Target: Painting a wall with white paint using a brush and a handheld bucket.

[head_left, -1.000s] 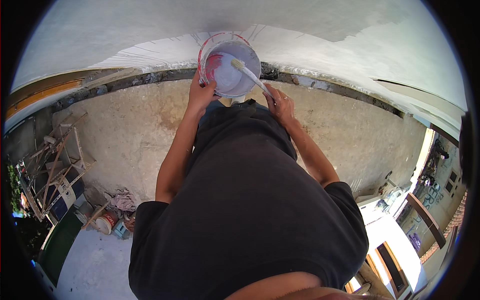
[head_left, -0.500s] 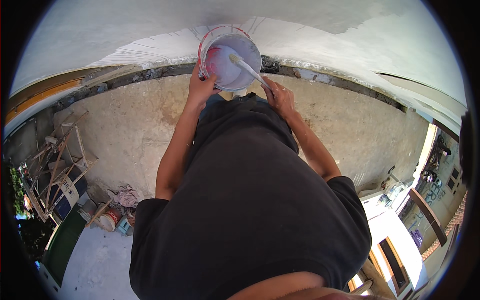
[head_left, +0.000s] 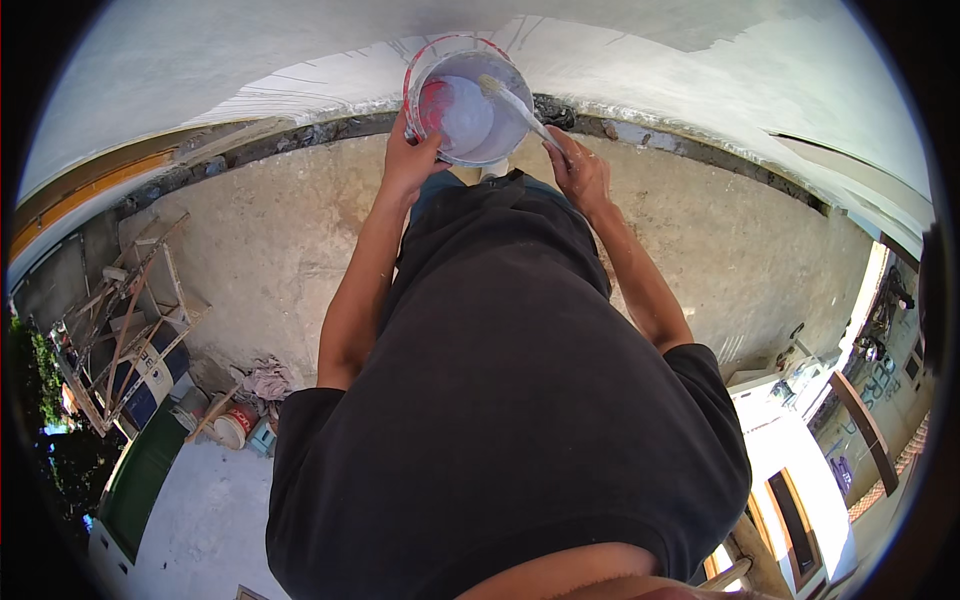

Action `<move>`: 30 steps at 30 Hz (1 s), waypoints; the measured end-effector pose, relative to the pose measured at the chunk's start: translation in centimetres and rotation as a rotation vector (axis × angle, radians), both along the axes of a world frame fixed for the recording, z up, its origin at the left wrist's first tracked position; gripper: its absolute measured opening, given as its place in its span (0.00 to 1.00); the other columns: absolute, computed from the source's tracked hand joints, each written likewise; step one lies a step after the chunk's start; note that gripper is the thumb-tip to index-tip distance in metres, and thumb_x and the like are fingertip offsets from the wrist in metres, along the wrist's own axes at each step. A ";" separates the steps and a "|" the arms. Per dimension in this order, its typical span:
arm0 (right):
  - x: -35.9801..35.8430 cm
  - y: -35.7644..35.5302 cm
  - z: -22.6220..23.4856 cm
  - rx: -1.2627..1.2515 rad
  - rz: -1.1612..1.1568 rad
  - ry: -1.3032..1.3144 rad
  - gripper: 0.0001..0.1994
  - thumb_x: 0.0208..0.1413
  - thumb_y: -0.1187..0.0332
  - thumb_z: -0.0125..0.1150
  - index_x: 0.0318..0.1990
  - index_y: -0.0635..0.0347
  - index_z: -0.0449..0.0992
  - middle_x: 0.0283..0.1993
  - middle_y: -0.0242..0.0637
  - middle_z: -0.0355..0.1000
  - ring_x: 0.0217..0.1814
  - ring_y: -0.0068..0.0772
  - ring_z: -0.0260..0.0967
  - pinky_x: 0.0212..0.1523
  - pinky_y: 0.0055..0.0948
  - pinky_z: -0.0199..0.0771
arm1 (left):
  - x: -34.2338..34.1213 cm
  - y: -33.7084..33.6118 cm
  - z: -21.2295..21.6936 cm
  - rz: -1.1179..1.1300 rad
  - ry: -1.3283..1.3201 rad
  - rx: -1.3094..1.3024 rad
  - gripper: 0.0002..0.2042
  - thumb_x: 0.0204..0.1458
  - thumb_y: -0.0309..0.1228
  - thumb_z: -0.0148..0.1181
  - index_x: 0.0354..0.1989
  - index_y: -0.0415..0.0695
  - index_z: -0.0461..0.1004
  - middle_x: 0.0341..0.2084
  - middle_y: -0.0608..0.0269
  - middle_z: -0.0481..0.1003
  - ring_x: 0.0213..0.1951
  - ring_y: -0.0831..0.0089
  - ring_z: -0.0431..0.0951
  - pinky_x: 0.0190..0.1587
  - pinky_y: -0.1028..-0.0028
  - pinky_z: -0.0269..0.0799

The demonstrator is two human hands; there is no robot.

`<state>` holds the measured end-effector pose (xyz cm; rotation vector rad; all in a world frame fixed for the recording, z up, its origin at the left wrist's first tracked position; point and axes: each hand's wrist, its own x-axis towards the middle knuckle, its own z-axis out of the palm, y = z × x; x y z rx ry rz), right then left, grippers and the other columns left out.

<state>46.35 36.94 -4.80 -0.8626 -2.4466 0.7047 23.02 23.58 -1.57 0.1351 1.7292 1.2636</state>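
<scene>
My left hand (head_left: 412,160) grips the near left rim of a paint bucket (head_left: 510,125), thumb over the edge. White paint (head_left: 466,115) lies in the bottom, and a patch of the inner wall on the left is red. A red handle (head_left: 455,38) arches along the bucket's far side. In my right hand (head_left: 578,172) is a paintbrush (head_left: 520,106), fingers closed round its handle. Its pale bristles (head_left: 490,85) point up and left, over the bucket's opening. Whether they touch the inner wall I cannot tell.
A partly painted wall (head_left: 650,60) rises beyond the bucket, with drip marks low down. A dark rubble-filled strip (head_left: 290,142) runs along its foot. On the left stand a metal frame (head_left: 140,320) and a red-and-white bucket (head_left: 235,425). Concrete floor (head_left: 730,250) lies around me.
The bucket and both hands have shifted slightly right and up in view. The brush has moved up toward the bucket's far side, away from the paint.
</scene>
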 end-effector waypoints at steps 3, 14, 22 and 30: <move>-0.8 -0.4 1.0 -0.001 -0.087 -0.013 0.13 0.56 0.65 0.63 0.49 0.52 0.77 0.31 0.41 0.78 0.28 0.42 0.76 0.27 0.37 0.74 | -1.0 -0.1 0.5 -0.022 -0.045 -0.015 0.36 0.52 0.21 0.54 0.70 0.48 0.47 0.47 0.47 0.71 0.43 0.61 0.79 0.37 0.62 0.84; -3.9 -1.7 0.5 0.012 0.064 -0.068 0.15 0.58 0.69 0.59 0.53 0.54 0.73 0.36 0.45 0.76 0.33 0.48 0.74 0.32 0.41 0.73 | -4.0 -1.9 1.0 0.021 -0.009 0.022 0.37 0.51 0.22 0.57 0.70 0.48 0.49 0.47 0.46 0.71 0.44 0.60 0.78 0.37 0.62 0.84; -7.5 -4.2 0.7 -0.006 0.140 -0.176 0.14 0.60 0.71 0.54 0.53 0.59 0.69 0.42 0.51 0.75 0.43 0.54 0.73 0.40 0.46 0.72 | -6.9 -5.4 1.5 0.048 0.012 0.040 0.37 0.50 0.22 0.58 0.70 0.49 0.50 0.49 0.45 0.70 0.45 0.60 0.77 0.35 0.65 0.83; -11.7 -8.3 2.0 -0.131 0.124 -0.060 0.13 0.59 0.68 0.56 0.51 0.57 0.70 0.39 0.49 0.75 0.33 0.56 0.75 0.32 0.46 0.74 | -10.0 -8.7 2.5 0.076 0.047 0.037 0.37 0.49 0.21 0.55 0.70 0.49 0.49 0.50 0.46 0.69 0.44 0.60 0.77 0.35 0.64 0.83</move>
